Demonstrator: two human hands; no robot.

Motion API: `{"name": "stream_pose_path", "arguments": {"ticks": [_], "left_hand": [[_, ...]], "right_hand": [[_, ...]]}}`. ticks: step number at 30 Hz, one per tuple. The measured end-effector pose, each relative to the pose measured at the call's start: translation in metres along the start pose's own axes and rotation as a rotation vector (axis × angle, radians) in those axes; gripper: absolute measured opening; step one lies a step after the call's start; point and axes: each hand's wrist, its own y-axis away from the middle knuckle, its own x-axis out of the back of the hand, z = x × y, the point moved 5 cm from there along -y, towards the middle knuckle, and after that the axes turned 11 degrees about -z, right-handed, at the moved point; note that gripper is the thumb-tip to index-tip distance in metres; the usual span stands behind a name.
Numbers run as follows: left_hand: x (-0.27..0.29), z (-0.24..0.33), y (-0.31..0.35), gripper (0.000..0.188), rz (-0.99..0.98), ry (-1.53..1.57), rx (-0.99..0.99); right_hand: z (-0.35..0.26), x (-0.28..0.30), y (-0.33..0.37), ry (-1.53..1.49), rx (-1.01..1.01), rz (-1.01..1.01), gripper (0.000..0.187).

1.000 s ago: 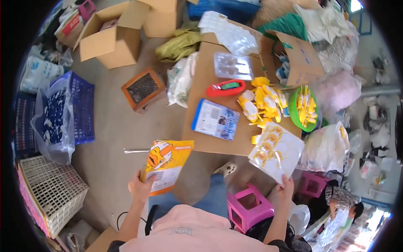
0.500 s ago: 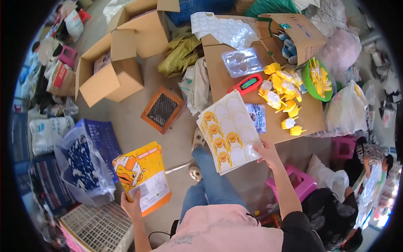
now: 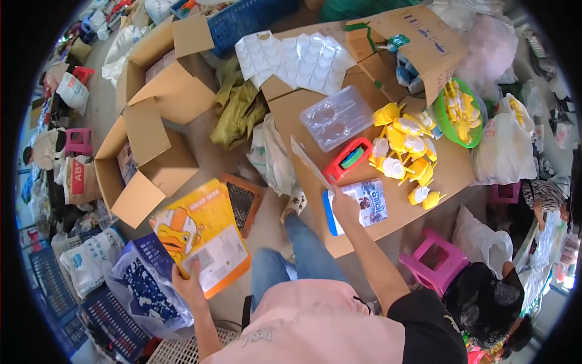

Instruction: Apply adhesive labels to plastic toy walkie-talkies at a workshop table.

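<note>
In my left hand (image 3: pixel 190 286), closed at its lower left edge, is a yellow and orange printed card (image 3: pixel 218 242) with a cartoon duck and a white panel. My right hand (image 3: pixel 345 209) grips the near end of some sticker sheets (image 3: pixel 310 160), now tilted so they show almost edge-on. Beneath that hand, on the cardboard-topped table (image 3: pixel 397 209), lies a blue and white printed packet (image 3: pixel 373 201). Close by are a red tape dispenser (image 3: pixel 339 167) and a clear plastic blister tray (image 3: pixel 333 115). Yellow plastic pieces with white parts (image 3: pixel 403 136) lie heaped to the right.
Clear sticker sheets (image 3: pixel 297 60) lie at the table's far edge, near an open carton (image 3: pixel 430 42). A green bowl (image 3: pixel 441 121) holds yellow pieces. Open cardboard boxes (image 3: pixel 154 164) stand left; a bagged blue crate (image 3: pixel 154 249) is lower left. A pink stool (image 3: pixel 433 261) and people are right.
The sticker sheets have turned from face-up to nearly edge-on as my right hand moved left over the packet. My left hand still holds the yellow card. The whole view has shifted.
</note>
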Motion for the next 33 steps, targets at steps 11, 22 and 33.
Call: {"name": "stream_pose_path", "arguments": {"ticks": [11, 22, 33], "left_hand": [[0.074, 0.102, -0.094, 0.043, 0.244, -0.25, -0.208], [-0.082, 0.195, -0.197, 0.041, -0.263, -0.02, -0.284], [-0.268, 0.167, -0.262, 0.04, -0.711, -0.149, -0.214]], "right_hand": [[0.024, 0.038, 0.014, -0.212, 0.066, -0.11, 0.031], [0.07, 0.043, 0.109, -0.54, -0.043, 0.17, 0.028], [0.062, 0.054, 0.209, -0.67, -0.405, 0.095, 0.028]]}}
